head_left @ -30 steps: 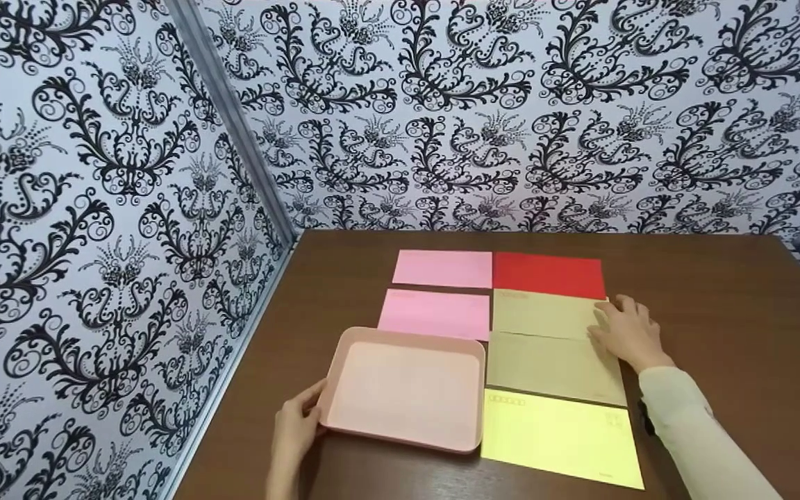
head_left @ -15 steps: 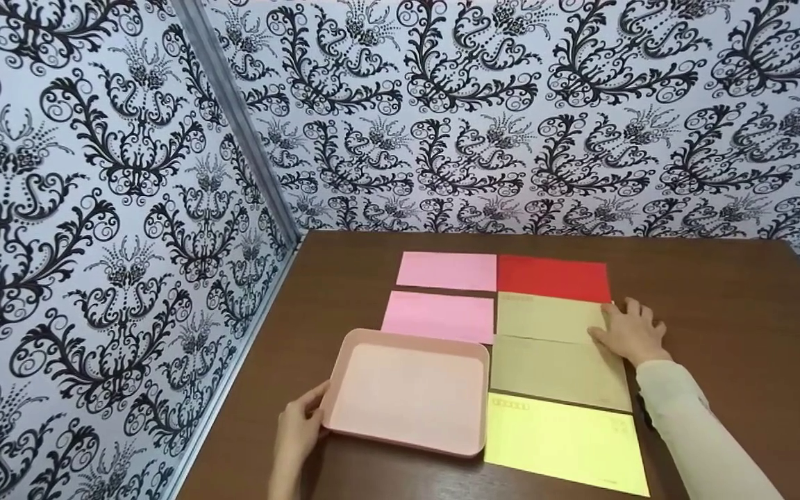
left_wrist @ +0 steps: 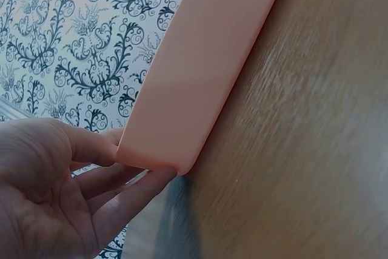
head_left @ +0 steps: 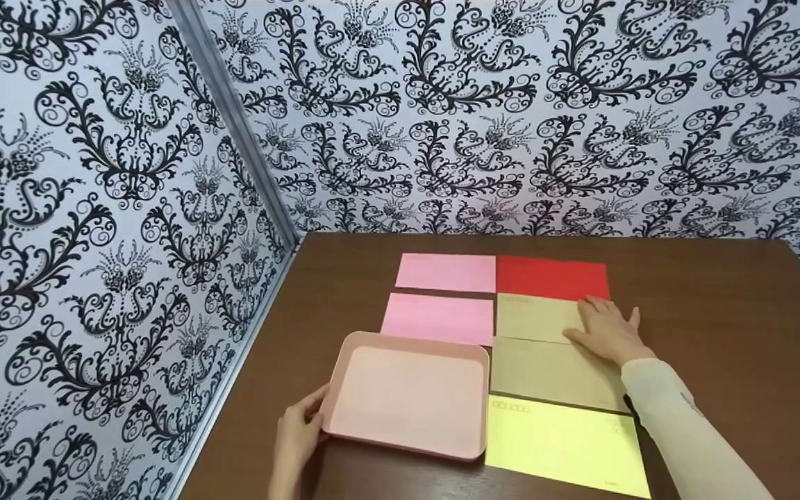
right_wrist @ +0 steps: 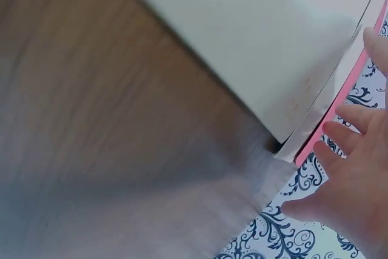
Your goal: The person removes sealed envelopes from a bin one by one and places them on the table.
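Observation:
My left hand (head_left: 297,429) grips a shallow pink tray (head_left: 410,396) at its near-left corner. In the left wrist view, the thumb is at the rim of the tray (left_wrist: 182,71) and the fingertips reach its lower edge. My right hand (head_left: 605,330) lies with spread fingers on the right end of the upper tan envelope (head_left: 535,316). A second tan envelope (head_left: 549,368) lies just below it, partly under the wrist. A red envelope (head_left: 553,276) adjoins the fingertips at the top. In the right wrist view the fingers (right_wrist: 348,134) are extended over the envelope edges.
Two pink envelopes (head_left: 447,272) lie in a column behind the tray, the nearer one partly covered by it. A yellow envelope (head_left: 567,444) lies at the front right, beside the tray. All rest on a brown wooden table (head_left: 726,312) bounded by patterned walls (head_left: 511,118).
My right hand has slid left from the envelopes' right edge onto the upper tan envelope, its fingers now further over it. My left hand and the tray have stayed in place.

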Motion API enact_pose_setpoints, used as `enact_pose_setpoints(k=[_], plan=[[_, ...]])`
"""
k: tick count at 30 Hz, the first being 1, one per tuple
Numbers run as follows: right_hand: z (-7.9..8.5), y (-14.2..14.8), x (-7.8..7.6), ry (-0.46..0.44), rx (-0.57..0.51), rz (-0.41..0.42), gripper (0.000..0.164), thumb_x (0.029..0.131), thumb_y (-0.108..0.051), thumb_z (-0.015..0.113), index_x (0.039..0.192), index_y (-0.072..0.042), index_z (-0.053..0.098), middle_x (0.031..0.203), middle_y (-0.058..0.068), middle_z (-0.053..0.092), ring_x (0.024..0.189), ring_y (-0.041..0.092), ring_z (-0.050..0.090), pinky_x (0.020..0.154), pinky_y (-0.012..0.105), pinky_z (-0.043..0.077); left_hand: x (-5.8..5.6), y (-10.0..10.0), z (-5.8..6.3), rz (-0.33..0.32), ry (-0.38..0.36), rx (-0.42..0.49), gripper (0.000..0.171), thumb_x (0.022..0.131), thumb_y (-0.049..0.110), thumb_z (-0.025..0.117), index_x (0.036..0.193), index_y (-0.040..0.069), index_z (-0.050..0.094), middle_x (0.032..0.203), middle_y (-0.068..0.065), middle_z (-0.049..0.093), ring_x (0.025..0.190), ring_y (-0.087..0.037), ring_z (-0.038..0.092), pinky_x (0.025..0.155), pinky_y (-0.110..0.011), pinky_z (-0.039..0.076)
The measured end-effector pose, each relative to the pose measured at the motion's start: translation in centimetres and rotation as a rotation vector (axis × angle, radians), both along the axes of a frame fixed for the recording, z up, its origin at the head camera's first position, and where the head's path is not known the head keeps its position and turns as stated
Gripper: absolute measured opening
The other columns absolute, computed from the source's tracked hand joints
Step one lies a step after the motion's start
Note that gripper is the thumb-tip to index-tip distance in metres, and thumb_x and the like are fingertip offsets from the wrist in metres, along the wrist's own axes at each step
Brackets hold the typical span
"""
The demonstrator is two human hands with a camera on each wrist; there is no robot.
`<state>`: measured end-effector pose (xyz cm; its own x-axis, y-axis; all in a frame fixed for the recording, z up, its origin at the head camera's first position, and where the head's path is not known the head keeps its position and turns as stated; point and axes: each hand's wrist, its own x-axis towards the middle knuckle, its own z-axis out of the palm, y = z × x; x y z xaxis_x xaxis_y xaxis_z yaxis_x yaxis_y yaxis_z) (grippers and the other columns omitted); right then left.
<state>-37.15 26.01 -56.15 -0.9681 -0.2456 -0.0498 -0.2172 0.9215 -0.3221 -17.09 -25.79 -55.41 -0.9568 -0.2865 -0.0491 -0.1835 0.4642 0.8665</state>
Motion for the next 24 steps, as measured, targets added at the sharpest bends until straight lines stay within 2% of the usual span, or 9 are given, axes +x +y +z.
enact_pose_setpoints(k=[12, 19, 22, 24], plan=[[0.06, 0.02, -0.02, -0.086, -0.006, -0.013, 0.091, 0.095, -0.061, 0.050, 0.155, 0.003, 0.026, 0.161, 0.031, 0.019, 0.145, 0.057, 0.014, 0.100, 0.087, -0.009, 0.84, 0.02, -0.05, -0.002, -0.011, 0.006, 0.045, 0.091, -0.007, 0.054, 0.134, 0.004, 0.063, 0.126, -0.025, 0.066, 0.089, -0.024, 0.068, 0.060, -0.028, 0.058], [0.22, -0.13, 0.28, -0.104, -0.016, -0.038, 0.092, 0.095, -0.061, 0.050, 0.155, 0.004, 0.023, 0.161, 0.032, 0.015, 0.145, 0.059, 0.012, 0.099, 0.087, -0.012, 0.72, -0.01, 0.25, -0.011, -0.006, -0.010, 0.045, 0.091, -0.006, 0.054, 0.133, 0.004, 0.063, 0.126, -0.025, 0.066, 0.087, -0.023, 0.068, 0.060, -0.027, 0.058], [0.36, -0.30, 0.40, -0.089, -0.011, -0.040, 0.091, 0.096, -0.060, 0.050, 0.155, 0.004, 0.024, 0.161, 0.033, 0.016, 0.145, 0.058, 0.012, 0.099, 0.086, -0.012, 0.70, -0.02, 0.38, -0.012, 0.000, -0.044, 0.044, 0.091, -0.006, 0.055, 0.133, 0.005, 0.064, 0.125, -0.025, 0.067, 0.086, -0.022, 0.067, 0.060, -0.025, 0.057], [0.47, -0.34, 0.40, -0.078, -0.012, -0.041, 0.091, 0.096, -0.060, 0.050, 0.155, 0.004, 0.025, 0.160, 0.033, 0.017, 0.145, 0.058, 0.012, 0.100, 0.086, -0.012, 0.65, 0.01, 0.42, -0.014, 0.009, -0.109, 0.044, 0.090, -0.004, 0.057, 0.132, 0.007, 0.065, 0.125, -0.023, 0.067, 0.087, -0.024, 0.066, 0.064, -0.029, 0.056]])
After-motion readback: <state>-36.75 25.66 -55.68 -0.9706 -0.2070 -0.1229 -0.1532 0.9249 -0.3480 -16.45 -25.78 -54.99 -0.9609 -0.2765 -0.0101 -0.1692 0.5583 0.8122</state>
